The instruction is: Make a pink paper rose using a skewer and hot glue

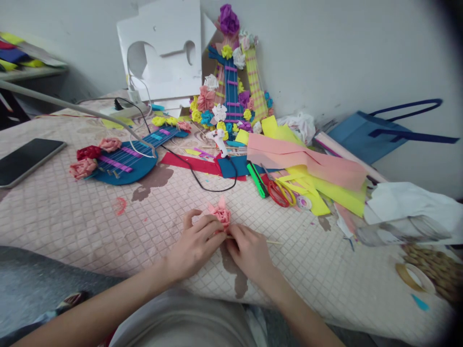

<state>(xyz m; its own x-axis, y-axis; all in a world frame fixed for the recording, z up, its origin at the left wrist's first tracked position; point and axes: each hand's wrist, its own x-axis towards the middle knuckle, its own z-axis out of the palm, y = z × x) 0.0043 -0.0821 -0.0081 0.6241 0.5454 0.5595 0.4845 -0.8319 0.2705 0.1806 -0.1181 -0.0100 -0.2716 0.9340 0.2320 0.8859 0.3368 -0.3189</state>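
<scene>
A pink crepe-paper flower [222, 215] is near the table's front edge, between my two hands. My left hand [199, 242] curls its fingers over the flower's near left side, with the index finger bent. My right hand [251, 250] pinches a thin wooden stick [274, 242] close to the flower's base; the stick's far end sticks out to the right past the knuckles. My fingertips hide where flower and stick meet. Beyond them stands a white glue gun [218, 140], its black cord looping toward me.
A blue paper guitar [125, 166] with paper roses lies left, beside a phone [31, 161]. Red scissors [278, 192], a green cutter [257, 179] and crepe-paper strips [307, 159] lie right. Decorated guitars [231, 86] lean on the wall. Far right are a glass jar [405, 230] and tape roll [415, 278].
</scene>
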